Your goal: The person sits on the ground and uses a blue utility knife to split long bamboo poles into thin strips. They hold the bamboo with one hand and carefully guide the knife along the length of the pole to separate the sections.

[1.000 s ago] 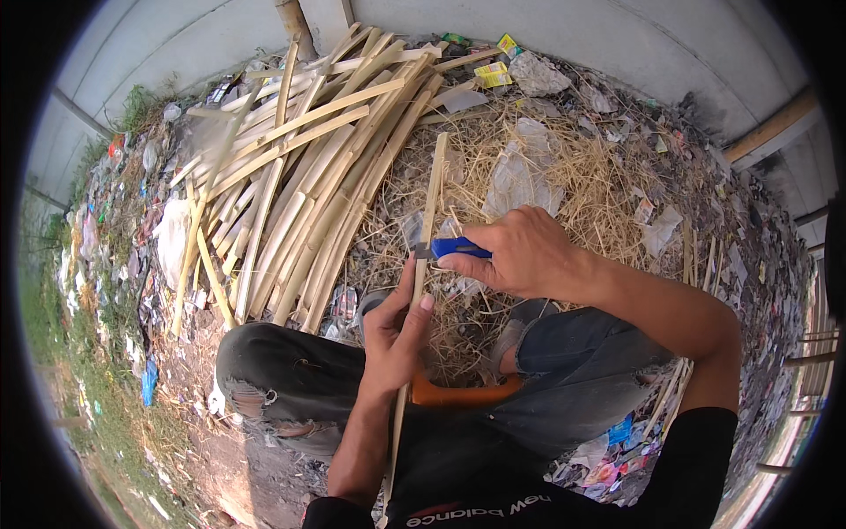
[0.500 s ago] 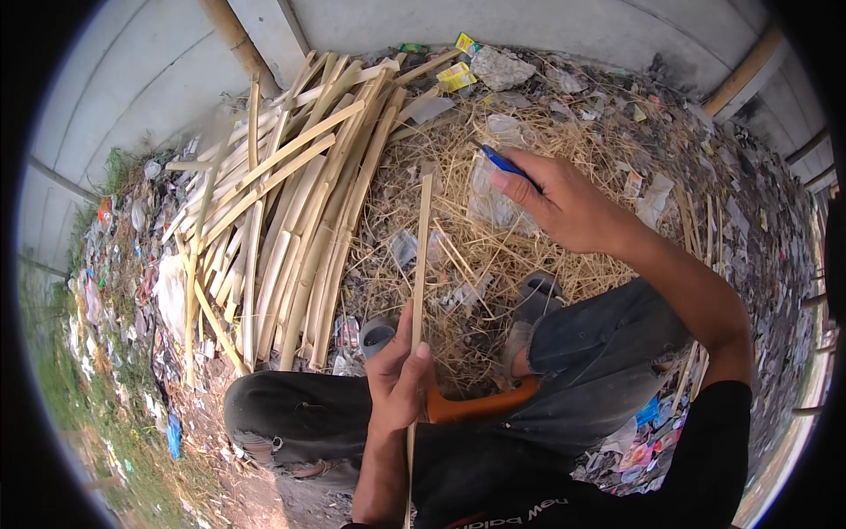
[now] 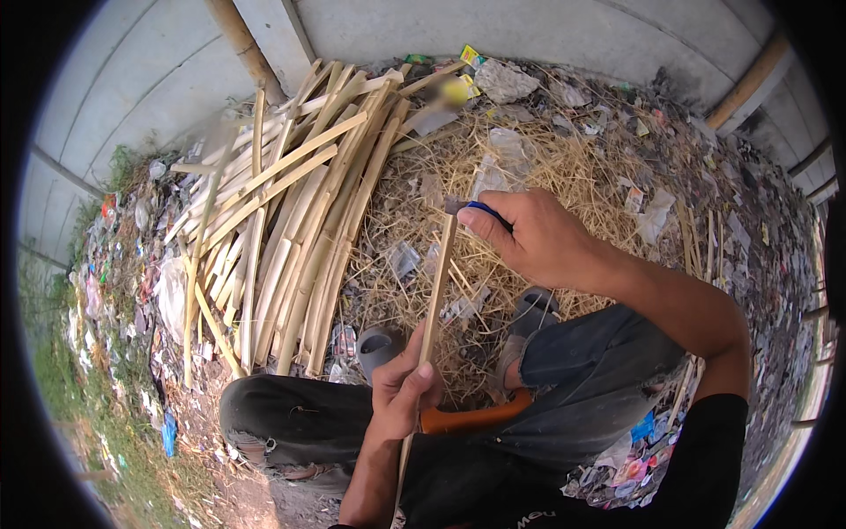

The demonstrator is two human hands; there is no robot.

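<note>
My left hand (image 3: pixel 401 388) is closed round a long, pale bamboo strip (image 3: pixel 438 291), which stands up in front of me with its lower end running along my forearm. Gripped in my right hand (image 3: pixel 546 238) is a blue-handled knife (image 3: pixel 490 214). Its short dark blade lies against the strip's upper end, apparently touching it. An orange-brown curved object (image 3: pixel 476 416) rests by my lap just right of my left hand; most of it is hidden, and its kind I cannot make out.
A heap of split bamboo strips (image 3: pixel 304 238) lies at the left. Dry shavings (image 3: pixel 564 194) and litter cover the ground ahead. Behind them a grey panel wall (image 3: pixel 529 31) with bamboo posts stands, a stone (image 3: pixel 507 81) at its foot. My grey shoes (image 3: pixel 533 313) are near.
My right hand has come down and left, bringing the knife blade to the strip's upper end. The strip now leans more to the right; my left hand keeps its hold.
</note>
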